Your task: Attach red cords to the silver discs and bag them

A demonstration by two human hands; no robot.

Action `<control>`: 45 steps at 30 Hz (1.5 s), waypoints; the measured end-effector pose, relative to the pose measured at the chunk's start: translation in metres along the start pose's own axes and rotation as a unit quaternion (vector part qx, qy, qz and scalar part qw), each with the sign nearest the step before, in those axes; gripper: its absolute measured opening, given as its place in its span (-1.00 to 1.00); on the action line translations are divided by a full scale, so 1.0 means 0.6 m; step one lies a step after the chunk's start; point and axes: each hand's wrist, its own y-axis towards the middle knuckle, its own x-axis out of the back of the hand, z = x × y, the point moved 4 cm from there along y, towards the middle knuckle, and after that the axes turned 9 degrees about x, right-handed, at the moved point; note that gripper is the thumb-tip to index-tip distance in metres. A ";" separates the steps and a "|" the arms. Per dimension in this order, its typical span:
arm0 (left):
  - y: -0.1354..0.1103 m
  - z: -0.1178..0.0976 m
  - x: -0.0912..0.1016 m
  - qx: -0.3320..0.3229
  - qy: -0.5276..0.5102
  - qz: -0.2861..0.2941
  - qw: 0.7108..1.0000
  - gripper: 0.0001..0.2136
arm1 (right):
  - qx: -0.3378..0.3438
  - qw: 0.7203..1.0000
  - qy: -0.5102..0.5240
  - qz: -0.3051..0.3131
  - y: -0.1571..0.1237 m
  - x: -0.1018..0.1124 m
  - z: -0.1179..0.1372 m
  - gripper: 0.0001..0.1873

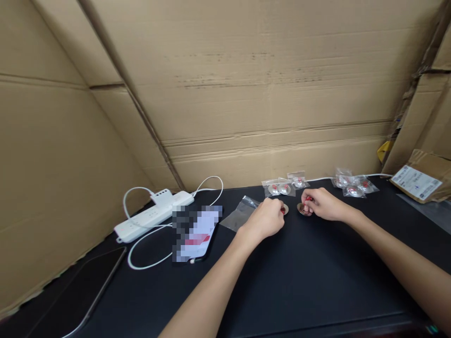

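My left hand point(266, 218) is closed, pinching the red part of a small shiny metal disc, which looks like a finger cymbal point(286, 210). Just to its right, the closed fingers of my right hand point(316, 204) grip the red part of a second finger cymbal point(302, 211). The two discs are apart, low over the black table; whether they touch it I cannot tell. A clear plastic bag point(235, 217) lies flat beside my left hand, partly covered by it. Behind my hands are bagged silver discs with red parts point(283, 188), and more bagged discs point(354, 190) lie to the right.
Left of my hands, a phone point(202, 234) with a blurred screen rests near a white power strip point(151, 216) and its looping white cables. A dark tablet point(84, 291) is at the front left. Cardboard walls point(275, 103) enclose the table; a labelled carton point(426, 176) stands at right.
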 end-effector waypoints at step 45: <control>0.025 0.020 0.003 0.007 -0.193 -0.130 0.973 -0.86 | -0.002 0.958 0.285 0.021 0.003 -0.025 0.059 -0.90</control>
